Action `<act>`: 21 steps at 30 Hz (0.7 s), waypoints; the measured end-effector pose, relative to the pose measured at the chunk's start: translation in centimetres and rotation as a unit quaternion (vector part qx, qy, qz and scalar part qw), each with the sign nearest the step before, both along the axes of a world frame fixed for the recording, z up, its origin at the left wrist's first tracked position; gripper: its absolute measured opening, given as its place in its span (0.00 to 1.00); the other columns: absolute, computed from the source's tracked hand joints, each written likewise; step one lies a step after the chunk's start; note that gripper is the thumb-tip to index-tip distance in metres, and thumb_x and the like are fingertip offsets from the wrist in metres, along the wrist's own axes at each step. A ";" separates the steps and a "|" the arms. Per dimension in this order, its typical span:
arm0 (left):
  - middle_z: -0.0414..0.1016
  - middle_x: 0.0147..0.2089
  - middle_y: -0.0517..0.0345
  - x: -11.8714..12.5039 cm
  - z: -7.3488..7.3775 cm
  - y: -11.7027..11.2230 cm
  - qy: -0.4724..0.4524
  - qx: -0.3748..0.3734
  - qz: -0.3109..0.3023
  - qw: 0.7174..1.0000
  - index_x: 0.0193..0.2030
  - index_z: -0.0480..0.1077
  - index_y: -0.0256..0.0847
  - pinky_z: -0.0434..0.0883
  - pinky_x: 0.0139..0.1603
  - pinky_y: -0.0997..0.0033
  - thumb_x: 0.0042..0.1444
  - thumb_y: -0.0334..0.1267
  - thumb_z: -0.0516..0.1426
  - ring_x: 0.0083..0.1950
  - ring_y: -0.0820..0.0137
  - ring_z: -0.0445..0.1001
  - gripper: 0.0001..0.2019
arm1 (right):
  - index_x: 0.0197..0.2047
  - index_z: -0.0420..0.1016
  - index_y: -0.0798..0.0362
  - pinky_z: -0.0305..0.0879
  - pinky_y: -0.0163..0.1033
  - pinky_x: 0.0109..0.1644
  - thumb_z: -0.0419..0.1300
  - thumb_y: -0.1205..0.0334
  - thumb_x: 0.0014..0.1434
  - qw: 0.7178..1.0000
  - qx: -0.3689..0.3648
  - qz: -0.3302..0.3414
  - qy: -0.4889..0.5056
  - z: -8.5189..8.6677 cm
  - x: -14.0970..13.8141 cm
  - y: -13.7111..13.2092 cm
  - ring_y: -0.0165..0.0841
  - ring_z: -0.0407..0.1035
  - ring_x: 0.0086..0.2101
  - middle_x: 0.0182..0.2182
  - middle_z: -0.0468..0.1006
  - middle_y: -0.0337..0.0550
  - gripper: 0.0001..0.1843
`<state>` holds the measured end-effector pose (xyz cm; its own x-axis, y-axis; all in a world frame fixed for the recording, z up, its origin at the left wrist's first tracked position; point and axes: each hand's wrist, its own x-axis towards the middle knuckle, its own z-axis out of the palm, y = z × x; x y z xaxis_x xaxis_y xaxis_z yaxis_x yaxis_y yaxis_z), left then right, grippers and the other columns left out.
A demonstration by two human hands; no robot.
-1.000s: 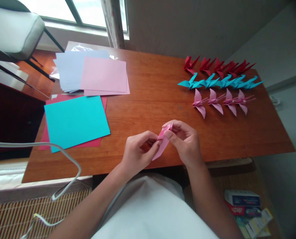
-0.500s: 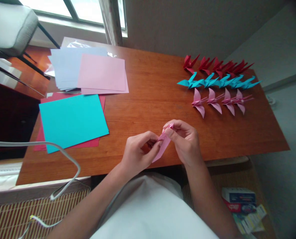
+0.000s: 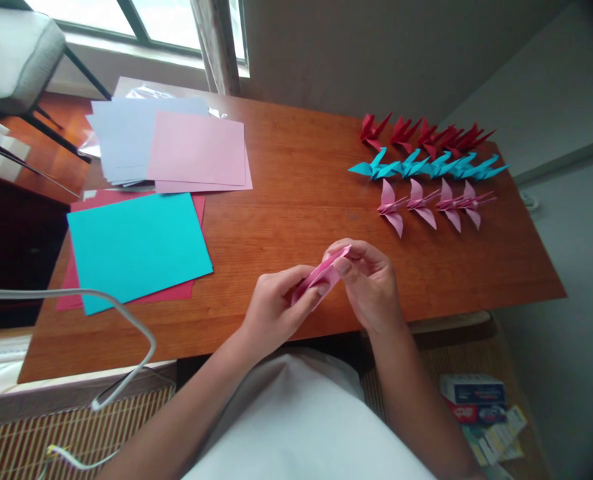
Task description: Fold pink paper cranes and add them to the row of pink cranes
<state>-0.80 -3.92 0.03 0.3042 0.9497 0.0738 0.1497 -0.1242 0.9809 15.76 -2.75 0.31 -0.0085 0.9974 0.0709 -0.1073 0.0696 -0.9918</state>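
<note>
A small folded pink paper piece (image 3: 320, 277) is held between both hands just above the near edge of the wooden table (image 3: 296, 193). My left hand (image 3: 276, 310) pinches its lower left end. My right hand (image 3: 369, 287) pinches its upper right end with thumb and fingers. At the far right of the table lie rows of finished paper cranes: red cranes (image 3: 421, 135), turquoise cranes (image 3: 426, 165) and pink cranes (image 3: 429, 205).
Flat sheets lie on the table's left: a turquoise sheet (image 3: 136, 248) over red ones, a pink sheet (image 3: 196, 150) and pale blue sheets (image 3: 121, 137). A grey cable (image 3: 126, 320) loops at the left edge. Boxes (image 3: 481, 407) sit on the floor at lower right.
The pink piece has been turned from hanging downwards to lying nearly level between my fingers. The view has shifted slightly, moving everything a little to the left.
</note>
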 end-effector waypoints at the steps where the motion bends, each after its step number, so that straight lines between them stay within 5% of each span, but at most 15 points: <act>1: 0.67 0.23 0.65 0.0 0.1 0.1 -0.011 -0.014 -0.012 1.000 0.35 0.76 0.38 0.60 0.24 0.78 0.65 0.42 0.59 0.23 0.78 0.61 0.11 | 0.40 0.80 0.43 0.73 0.38 0.40 0.69 0.50 0.60 1.000 0.001 0.001 -0.006 -0.1 0.2 0.0 0.32 0.74 0.35 0.36 0.81 0.38 0.09; 4: 0.70 0.24 0.64 -0.2 0.3 0.3 0.010 0.001 -0.015 1.000 0.37 0.78 0.38 0.61 0.25 0.79 0.65 0.40 0.59 0.24 0.77 0.64 0.10 | 0.40 0.79 0.45 0.75 0.39 0.42 0.70 0.51 0.59 0.999 0.004 -0.005 -0.044 0.0 1.0 0.1 0.33 0.75 0.36 0.36 0.80 0.38 0.10; 10: 0.84 0.35 0.57 -0.8 0.2 0.3 0.115 0.144 -0.011 0.983 0.41 0.79 0.39 0.70 0.32 0.80 0.64 0.34 0.59 0.31 0.74 0.79 0.06 | 0.49 0.75 0.44 0.75 0.41 0.46 0.69 0.65 0.58 0.987 0.080 0.025 -0.135 1.4 3.2 0.3 0.34 0.77 0.41 0.41 0.81 0.40 0.15; 16: 0.85 0.38 0.57 -1.2 0.1 0.3 0.181 0.220 -0.031 0.958 0.44 0.77 0.41 0.71 0.34 0.76 0.67 0.36 0.57 0.33 0.72 0.80 0.07 | 0.42 0.79 0.45 0.75 0.43 0.45 0.65 0.71 0.61 0.923 0.210 0.116 -0.300 3.6 5.1 0.9 0.36 0.77 0.40 0.39 0.82 0.40 0.10; 21: 0.84 0.36 0.58 -1.4 0.5 0.2 0.220 0.268 -0.037 0.937 0.43 0.77 0.41 0.70 0.33 0.73 0.69 0.39 0.56 0.31 0.72 0.78 0.08 | 0.39 0.81 0.43 0.76 0.43 0.44 0.65 0.68 0.62 0.883 0.239 0.164 -0.371 5.1 5.9 1.5 0.36 0.77 0.39 0.38 0.82 0.41 0.08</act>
